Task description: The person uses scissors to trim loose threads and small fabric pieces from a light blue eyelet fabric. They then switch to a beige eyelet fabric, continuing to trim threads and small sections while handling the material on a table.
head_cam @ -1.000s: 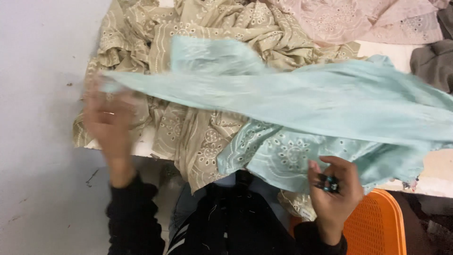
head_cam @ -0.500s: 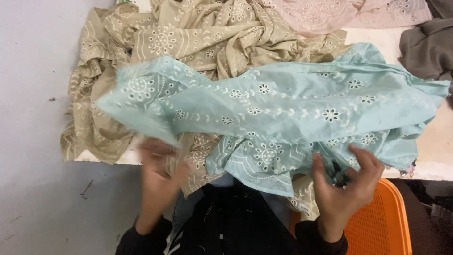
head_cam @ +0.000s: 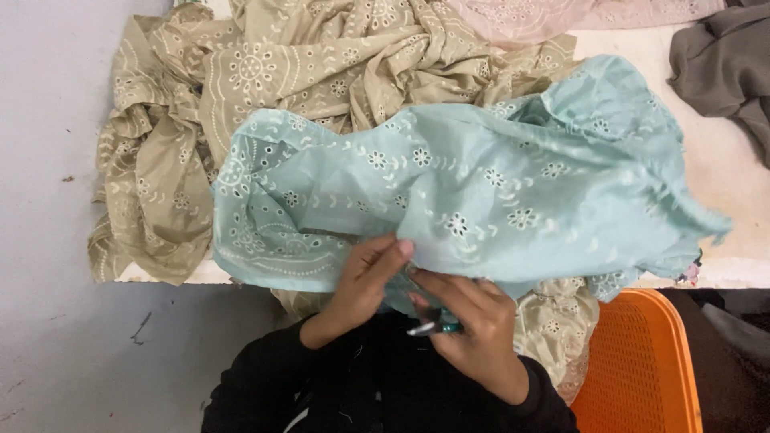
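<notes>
- Mint-green eyelet-embroidered cotton cloth (head_cam: 481, 200): spreads up and right from my grip, long axis left-right across the table.
- My left hand (head_cam: 365, 281) pinches its near edge.
- My right hand (head_cam: 469, 333), touching alongside, clasps a small silver-and-teal snipper (head_cam: 433, 327).

A heap of beige cloth (head_cam: 265, 88) with white flower-and-hole embroidery lies crumpled over the left and middle of the white worktop (head_cam: 734, 188), its left part hanging over the near edge. More of the same beige cloth (head_cam: 557, 325) hangs down below the worktop's edge, just beside an orange plastic crate (head_cam: 642, 365) with a fine mesh wall. At the far edge a pale pink embroidered cloth (head_cam: 545, 14) rests against the beige heap. A grey cloth (head_cam: 722, 64) lies bunched at the worktop's far right corner. The grey floor (head_cam: 48, 240) on the left carries a few dark scuffs.
</notes>
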